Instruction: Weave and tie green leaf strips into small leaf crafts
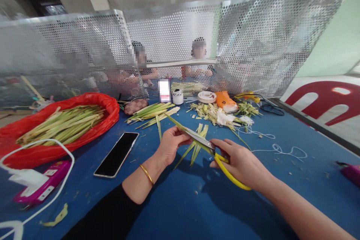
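My left hand [169, 145] pinches a narrow green leaf strip [174, 121] over the middle of the blue table. In my right hand [242, 161] are yellow-handled scissors [231, 177], its fingers around the handles. The blades lie along the strip and point towards my left fingers; whether they cut into it I cannot tell. Below them, a few loose strips [194, 153] lie crossed on the table. Beyond my left hand is a pile of pale green leaf strips [153, 111]. Past my right hand sits a heap of leaf scraps [206, 112].
A red plastic bag [114, 110] of leaf strips and a purple power strip [53, 174] are on the left. A phone [116, 154] lies nearer. White thread [281, 150] trails at right. A tape roll [207, 96] stands before a perforated metal screen [174, 26], with people behind.
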Demonstrator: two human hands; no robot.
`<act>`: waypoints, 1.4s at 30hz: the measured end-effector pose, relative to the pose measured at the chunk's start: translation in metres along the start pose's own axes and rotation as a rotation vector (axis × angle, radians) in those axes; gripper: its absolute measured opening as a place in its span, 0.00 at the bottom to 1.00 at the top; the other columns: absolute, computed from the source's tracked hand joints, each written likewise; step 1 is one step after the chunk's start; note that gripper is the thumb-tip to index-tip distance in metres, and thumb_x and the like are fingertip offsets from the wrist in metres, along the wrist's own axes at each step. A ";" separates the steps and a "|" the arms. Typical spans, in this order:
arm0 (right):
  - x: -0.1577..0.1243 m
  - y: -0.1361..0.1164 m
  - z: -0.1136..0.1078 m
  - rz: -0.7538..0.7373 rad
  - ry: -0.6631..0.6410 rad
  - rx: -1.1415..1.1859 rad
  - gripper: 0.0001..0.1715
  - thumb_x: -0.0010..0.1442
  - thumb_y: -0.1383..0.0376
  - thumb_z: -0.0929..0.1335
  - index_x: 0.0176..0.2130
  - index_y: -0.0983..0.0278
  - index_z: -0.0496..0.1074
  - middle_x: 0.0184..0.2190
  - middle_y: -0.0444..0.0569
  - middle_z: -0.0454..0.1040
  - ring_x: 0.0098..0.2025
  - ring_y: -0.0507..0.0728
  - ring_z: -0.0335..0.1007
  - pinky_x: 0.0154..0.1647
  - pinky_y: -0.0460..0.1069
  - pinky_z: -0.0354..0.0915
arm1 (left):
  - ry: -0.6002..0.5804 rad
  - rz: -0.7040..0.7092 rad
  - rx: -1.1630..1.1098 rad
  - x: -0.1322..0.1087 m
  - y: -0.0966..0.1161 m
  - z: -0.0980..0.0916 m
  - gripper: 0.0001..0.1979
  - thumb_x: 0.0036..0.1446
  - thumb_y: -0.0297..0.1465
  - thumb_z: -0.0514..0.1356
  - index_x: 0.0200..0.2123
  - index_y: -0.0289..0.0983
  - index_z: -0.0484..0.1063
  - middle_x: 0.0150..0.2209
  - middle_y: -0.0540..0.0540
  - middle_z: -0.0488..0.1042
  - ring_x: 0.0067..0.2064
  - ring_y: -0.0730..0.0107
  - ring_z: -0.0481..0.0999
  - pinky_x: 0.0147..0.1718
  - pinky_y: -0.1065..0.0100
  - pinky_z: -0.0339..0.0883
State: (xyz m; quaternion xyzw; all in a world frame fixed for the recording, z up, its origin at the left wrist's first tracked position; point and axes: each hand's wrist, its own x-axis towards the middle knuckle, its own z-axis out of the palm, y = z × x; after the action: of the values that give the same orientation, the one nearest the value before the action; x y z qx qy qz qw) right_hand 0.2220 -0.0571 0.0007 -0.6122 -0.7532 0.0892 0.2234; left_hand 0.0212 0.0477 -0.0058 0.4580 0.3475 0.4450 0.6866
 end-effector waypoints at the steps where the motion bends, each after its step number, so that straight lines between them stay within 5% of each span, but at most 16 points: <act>1: 0.000 0.000 0.000 -0.002 0.000 0.000 0.25 0.59 0.52 0.65 0.54 0.59 0.67 0.33 0.48 0.71 0.25 0.54 0.67 0.24 0.47 0.59 | -0.006 -0.008 0.006 0.000 -0.001 0.001 0.14 0.37 0.30 0.73 0.29 0.33 0.75 0.28 0.49 0.78 0.28 0.73 0.76 0.33 0.69 0.72; 26: 0.001 0.001 0.004 0.000 -0.035 0.027 0.22 0.60 0.51 0.65 0.50 0.59 0.70 0.28 0.44 0.67 0.24 0.52 0.64 0.25 0.47 0.57 | -0.039 -0.087 0.044 -0.001 -0.006 0.003 0.16 0.34 0.30 0.74 0.28 0.33 0.75 0.26 0.48 0.77 0.28 0.71 0.76 0.33 0.68 0.72; 42: 0.002 0.002 0.005 0.021 -0.024 0.045 0.26 0.59 0.50 0.65 0.53 0.60 0.68 0.30 0.46 0.69 0.27 0.54 0.65 0.28 0.48 0.59 | -0.122 -0.004 0.077 0.000 -0.007 -0.003 0.12 0.47 0.37 0.69 0.30 0.34 0.76 0.28 0.45 0.79 0.29 0.70 0.78 0.34 0.70 0.72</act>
State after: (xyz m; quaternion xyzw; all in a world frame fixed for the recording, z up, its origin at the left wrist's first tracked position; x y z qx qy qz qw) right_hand 0.2213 -0.0544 -0.0044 -0.6137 -0.7472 0.1160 0.2272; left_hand 0.0203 0.0475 -0.0135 0.5096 0.3230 0.4010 0.6893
